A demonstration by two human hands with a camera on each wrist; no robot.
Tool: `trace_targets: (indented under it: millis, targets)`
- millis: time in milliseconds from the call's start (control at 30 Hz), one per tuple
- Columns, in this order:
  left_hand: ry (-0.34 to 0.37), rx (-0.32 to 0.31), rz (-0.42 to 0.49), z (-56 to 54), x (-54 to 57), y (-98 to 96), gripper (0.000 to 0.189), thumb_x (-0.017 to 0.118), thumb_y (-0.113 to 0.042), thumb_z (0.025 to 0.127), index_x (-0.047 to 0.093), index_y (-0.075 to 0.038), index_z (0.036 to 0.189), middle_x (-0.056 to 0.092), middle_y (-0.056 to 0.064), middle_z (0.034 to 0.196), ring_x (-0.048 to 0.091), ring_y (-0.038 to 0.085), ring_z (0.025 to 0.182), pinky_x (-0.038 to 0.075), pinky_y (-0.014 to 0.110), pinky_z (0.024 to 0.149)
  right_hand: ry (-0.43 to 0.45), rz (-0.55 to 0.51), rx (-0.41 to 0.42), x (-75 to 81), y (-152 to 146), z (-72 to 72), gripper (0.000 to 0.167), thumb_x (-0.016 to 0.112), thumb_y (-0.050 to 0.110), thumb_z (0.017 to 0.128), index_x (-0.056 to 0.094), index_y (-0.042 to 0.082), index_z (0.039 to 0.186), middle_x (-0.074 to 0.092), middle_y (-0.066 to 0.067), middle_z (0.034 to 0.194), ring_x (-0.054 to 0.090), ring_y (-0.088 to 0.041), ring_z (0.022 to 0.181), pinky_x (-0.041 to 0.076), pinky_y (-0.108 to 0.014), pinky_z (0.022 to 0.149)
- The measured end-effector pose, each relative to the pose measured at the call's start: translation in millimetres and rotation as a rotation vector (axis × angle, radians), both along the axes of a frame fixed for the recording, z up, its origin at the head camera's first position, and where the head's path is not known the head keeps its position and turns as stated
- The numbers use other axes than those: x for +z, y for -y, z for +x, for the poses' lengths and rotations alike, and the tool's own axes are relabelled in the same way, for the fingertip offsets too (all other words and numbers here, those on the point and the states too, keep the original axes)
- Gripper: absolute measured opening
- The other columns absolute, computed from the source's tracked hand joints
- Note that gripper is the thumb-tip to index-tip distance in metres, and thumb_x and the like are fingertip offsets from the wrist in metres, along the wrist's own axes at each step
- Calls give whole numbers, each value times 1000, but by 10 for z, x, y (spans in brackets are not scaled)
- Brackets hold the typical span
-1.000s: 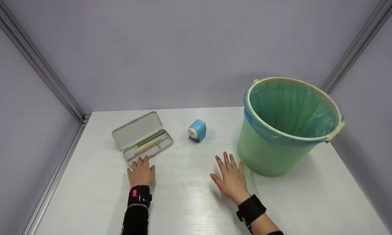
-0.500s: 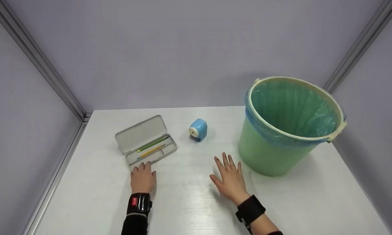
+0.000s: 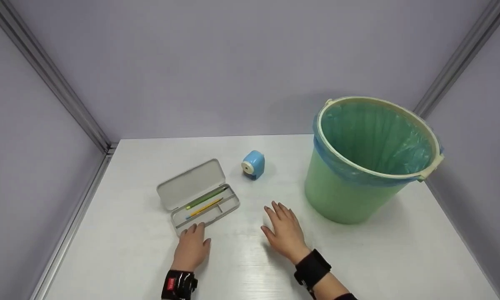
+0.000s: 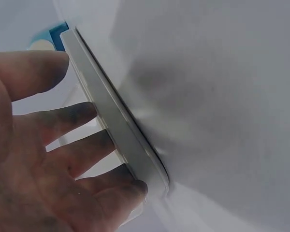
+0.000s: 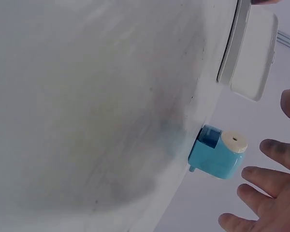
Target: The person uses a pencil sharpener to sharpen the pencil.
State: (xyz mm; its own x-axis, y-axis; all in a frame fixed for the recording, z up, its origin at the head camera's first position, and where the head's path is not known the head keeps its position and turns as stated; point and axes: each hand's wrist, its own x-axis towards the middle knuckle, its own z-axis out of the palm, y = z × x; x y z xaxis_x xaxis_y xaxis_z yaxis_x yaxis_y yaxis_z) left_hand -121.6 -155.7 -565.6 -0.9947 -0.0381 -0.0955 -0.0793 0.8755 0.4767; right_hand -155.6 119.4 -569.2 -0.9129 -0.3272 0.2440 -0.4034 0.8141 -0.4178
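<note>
A grey pencil case [image 3: 191, 184] lies open on the table with its lid tilted back. Inside are a green pencil [image 3: 206, 198] and a yellow pencil [image 3: 205, 208]. My left hand [image 3: 191, 248] touches the case's near edge with its fingertips, which reach over the rim in the left wrist view; the thumb stays apart from the case. Farther back stands a blue pencil sharpener [image 3: 253, 165] with a cream front. My right hand [image 3: 285, 234], fingers spread and holding nothing, is over the table between the case and the bin.
A large green bin [image 3: 346, 198] with a bag liner stands on the white table [image 3: 129, 250] at the right. Pale walls [image 3: 233, 62] with metal corner profiles enclose the back and sides.
The pencil case has slid toward me and to the right along with my left hand. My right hand has shifted slightly left and nearer. The sharpener and bin stay in place.
</note>
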Motion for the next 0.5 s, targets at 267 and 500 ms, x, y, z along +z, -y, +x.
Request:
trace_targets:
  millis: [267, 500]
  targets:
    - [-40, -43, 9, -35, -516, -8, 50, 76, -21, 98, 64, 0, 142, 66, 30, 143, 60, 53, 136, 51, 64, 114, -109, 65, 32, -23, 104, -2, 37, 79, 17, 97, 70, 3, 130, 72, -20, 131, 67, -38, 124, 56, -54, 104]
    - [-7, -89, 7, -28, -544, -122, 46, 77, -23, 98, 66, -6, 139, 68, 24, 142, 62, 47, 137, 51, 62, 115, -142, 89, 47, -58, 123, 9, 30, 82, 14, 94, 72, 5, 121, 73, -12, 116, 68, -31, 110, 58, -47, 91]
